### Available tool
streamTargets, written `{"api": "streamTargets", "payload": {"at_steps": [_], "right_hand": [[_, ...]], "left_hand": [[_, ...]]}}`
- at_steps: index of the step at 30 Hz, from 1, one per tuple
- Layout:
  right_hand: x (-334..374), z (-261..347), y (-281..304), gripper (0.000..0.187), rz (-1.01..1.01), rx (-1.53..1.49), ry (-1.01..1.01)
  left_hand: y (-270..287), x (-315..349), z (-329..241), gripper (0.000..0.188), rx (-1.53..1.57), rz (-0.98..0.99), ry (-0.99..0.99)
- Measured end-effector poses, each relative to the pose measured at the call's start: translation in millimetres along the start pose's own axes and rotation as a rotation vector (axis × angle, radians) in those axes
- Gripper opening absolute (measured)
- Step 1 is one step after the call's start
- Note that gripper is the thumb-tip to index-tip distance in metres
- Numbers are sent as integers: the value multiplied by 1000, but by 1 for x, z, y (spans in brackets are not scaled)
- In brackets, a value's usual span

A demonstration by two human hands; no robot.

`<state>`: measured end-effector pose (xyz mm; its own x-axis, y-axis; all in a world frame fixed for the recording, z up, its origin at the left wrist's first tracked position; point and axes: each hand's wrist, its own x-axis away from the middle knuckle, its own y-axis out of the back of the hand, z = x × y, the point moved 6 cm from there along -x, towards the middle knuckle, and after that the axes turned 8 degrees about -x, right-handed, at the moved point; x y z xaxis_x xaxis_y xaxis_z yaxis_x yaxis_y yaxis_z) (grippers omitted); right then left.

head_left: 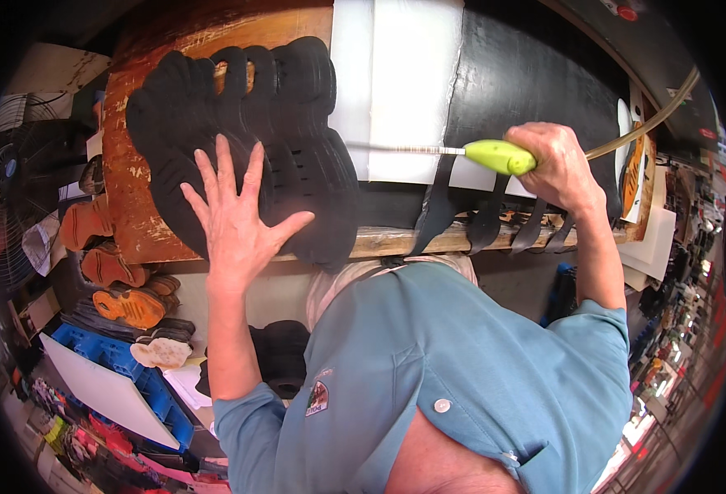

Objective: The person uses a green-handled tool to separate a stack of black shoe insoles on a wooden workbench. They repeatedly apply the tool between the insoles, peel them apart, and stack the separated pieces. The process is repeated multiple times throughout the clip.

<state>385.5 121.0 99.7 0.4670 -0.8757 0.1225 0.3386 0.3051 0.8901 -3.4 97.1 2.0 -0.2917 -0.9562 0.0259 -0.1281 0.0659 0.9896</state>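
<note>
Plainly, from my head view, I see the left hand (239,210) flat on the black cut-out sheets (284,136), fingers spread wide, thumb well out. The right hand (556,165) is wrapped tight around the green-handled tool (494,156), its thin shaft pointing left toward those sheets; I cannot place the blurred tip. Between the hands I have open room over the white sheet (408,90). At the bench's wooden front edge (396,242), the sheets' near end overlaps, and dark strips (485,230) droop farther right.
</note>
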Motion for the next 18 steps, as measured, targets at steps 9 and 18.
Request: {"api": "streamTargets", "payload": {"at_steps": [9,18], "right_hand": [[9,8,-16,22,63,-28,98],[3,-7,1,18,-79,20,-70]], "left_hand": [[7,-5,-2,125,14,3,5],[-3,0,-6,124,-18,-34,-22]]}}
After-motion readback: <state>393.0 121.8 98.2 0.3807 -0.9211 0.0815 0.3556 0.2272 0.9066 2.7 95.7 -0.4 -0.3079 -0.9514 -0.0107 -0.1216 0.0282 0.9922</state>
